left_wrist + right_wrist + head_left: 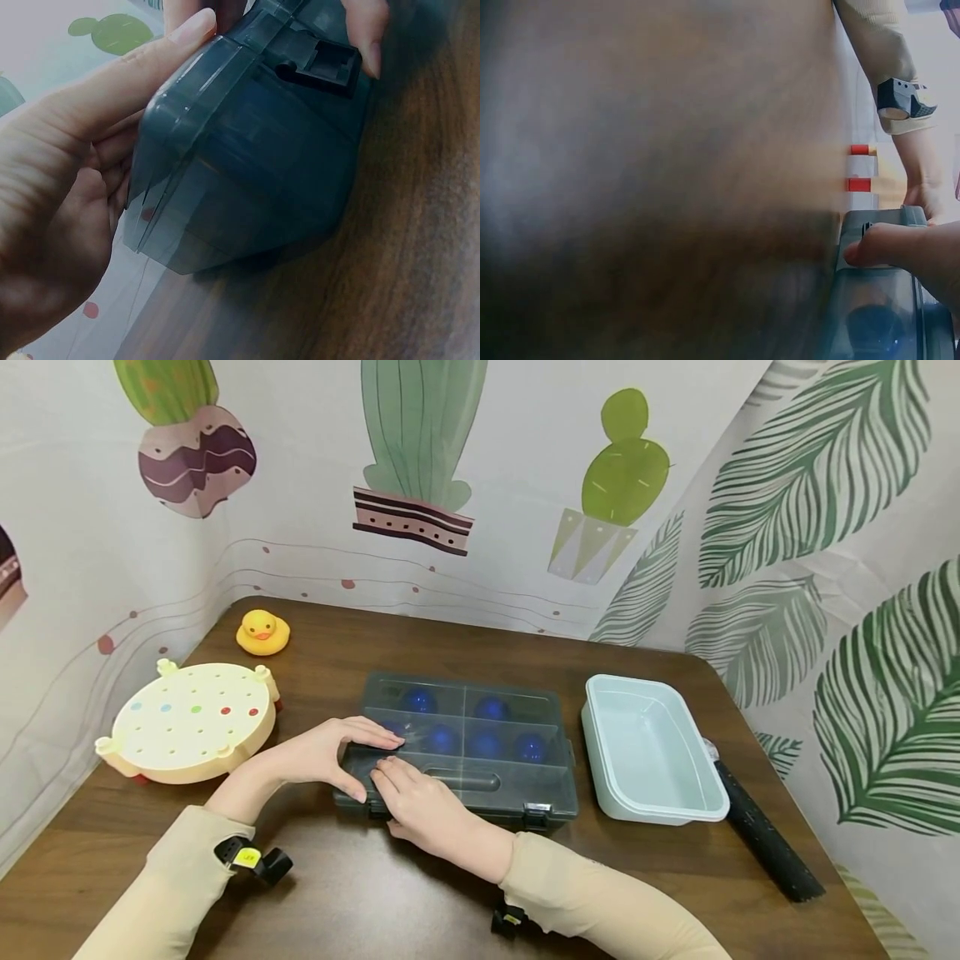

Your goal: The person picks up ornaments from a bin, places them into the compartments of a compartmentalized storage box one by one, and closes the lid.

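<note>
A translucent dark grey compartment box (517, 785) with its lid down lies on the table, with several blue balls (532, 747) showing through the lid. My left hand (326, 756) rests on the left end of the lid, thumb and fingers spread. In the left wrist view its thumb (193, 30) lies straight along the rim. My right hand (423, 806) is at the left front corner, fingers over the lid edge and thumb down the front. That thumb (866, 251) touches the box's front beside the left latch (322, 67). The right front latch (537, 814) is untouched.
A pale blue plastic basin (652, 752) stands right of the box, with a black-handled tool (768, 835) beyond it, its head mostly hidden. On the left are a round cream pegboard (191, 718) with short legs and a yellow rubber duck (262, 632). Patterned cloth hangs behind.
</note>
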Available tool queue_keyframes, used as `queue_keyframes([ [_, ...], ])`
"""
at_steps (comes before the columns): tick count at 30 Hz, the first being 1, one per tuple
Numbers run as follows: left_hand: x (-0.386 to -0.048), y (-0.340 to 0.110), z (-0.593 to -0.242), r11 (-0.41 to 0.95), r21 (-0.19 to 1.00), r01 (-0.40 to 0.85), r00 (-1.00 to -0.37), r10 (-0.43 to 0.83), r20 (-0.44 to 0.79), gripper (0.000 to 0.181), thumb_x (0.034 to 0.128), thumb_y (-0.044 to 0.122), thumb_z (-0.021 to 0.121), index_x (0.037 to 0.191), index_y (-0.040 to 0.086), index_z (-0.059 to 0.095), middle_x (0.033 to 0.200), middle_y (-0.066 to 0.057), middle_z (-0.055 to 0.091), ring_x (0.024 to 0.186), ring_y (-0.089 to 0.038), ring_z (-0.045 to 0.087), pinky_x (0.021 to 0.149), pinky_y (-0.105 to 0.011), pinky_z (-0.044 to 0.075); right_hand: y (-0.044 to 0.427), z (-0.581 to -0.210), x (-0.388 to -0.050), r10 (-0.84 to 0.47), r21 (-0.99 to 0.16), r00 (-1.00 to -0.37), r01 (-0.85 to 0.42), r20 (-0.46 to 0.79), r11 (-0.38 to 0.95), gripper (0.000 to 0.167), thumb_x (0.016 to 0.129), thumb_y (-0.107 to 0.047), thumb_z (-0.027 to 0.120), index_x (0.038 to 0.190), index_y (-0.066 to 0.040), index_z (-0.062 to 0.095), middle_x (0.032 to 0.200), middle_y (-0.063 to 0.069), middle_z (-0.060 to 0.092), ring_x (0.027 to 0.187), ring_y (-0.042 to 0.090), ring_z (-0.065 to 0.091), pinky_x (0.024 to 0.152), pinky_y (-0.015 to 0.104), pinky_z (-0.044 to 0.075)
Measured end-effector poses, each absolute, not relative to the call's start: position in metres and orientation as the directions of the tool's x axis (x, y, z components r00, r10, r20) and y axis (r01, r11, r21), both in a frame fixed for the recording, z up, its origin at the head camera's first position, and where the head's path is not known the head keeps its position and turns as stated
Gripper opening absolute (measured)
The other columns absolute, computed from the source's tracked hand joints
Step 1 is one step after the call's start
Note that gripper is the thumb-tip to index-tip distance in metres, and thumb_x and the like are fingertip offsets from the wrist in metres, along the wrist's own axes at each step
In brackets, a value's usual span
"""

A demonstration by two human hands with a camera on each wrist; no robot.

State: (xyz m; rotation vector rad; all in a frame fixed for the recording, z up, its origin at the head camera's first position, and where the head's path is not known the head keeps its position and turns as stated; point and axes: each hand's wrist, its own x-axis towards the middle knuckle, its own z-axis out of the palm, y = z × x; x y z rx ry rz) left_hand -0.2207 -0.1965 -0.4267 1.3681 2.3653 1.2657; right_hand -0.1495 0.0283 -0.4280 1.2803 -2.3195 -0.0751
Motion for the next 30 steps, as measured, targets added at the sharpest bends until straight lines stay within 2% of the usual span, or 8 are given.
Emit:
queue_keyframes([
  [4, -0.22, -0.197, -0.426, 0.253, 0.717, 0.649, -0.592, 0.761, 0.267, 0.07, 0.0648, 0.024, 0.091, 0.128, 0.008, 0.065, 0.129, -0.008, 0.065, 0.121, -0.008, 0.052, 0.104, -0.017, 0.039, 0.029, -0.422, -0.149, -0.82, 0.247, -0.465, -0.796, 0.333, 0.552, 0.065, 0.071, -0.032, 0.084, 0.124, -0.003, 0.06, 0.126, 0.008, 0.062, 0.12, 0.02, 0.059, 0.099, 0.025, 0.051],
  [16, -0.22, -0.196, -0.426, 0.249, 0.729, 0.637, -0.596, 0.759, 0.262, 0.07, 0.0647, 0.023, 0.091, 0.128, 0.009, 0.065, 0.129, -0.008, 0.064, 0.121, -0.007, 0.052, 0.103, -0.018, 0.04, 0.033, -0.402, -0.156, -0.823, 0.028, -0.551, -0.828, 0.14, 0.56, 0.067, 0.076, -0.04, 0.081, 0.13, -0.005, 0.06, 0.135, 0.006, 0.06, 0.125, 0.018, 0.057, 0.106, 0.025, 0.045],
  [25, -0.22, -0.196, -0.426, 0.243, 0.73, 0.638, -0.595, 0.757, 0.268, 0.069, 0.0638, 0.023, 0.092, 0.127, 0.009, 0.066, 0.128, -0.008, 0.065, 0.12, -0.007, 0.052, 0.101, -0.019, 0.042, 0.039, -0.405, -0.17, -0.805, -0.171, -0.551, -0.834, 0.221, 0.525, 0.05, 0.078, -0.034, 0.081, 0.119, -0.007, 0.07, 0.127, 0.004, 0.067, 0.118, 0.015, 0.063, 0.099, 0.028, 0.051],
  [30, -0.221, -0.196, -0.426, 0.244, 0.729, 0.64, -0.596, 0.756, 0.27, 0.069, 0.0632, 0.023, 0.092, 0.126, 0.009, 0.067, 0.128, -0.008, 0.065, 0.12, -0.007, 0.053, 0.101, -0.019, 0.042, 0.04, -0.405, -0.173, -0.79, -0.215, -0.563, -0.825, 0.242, 0.522, 0.044, 0.078, -0.032, 0.081, 0.115, -0.009, 0.073, 0.123, 0.002, 0.069, 0.114, 0.013, 0.064, 0.097, 0.026, 0.052],
])
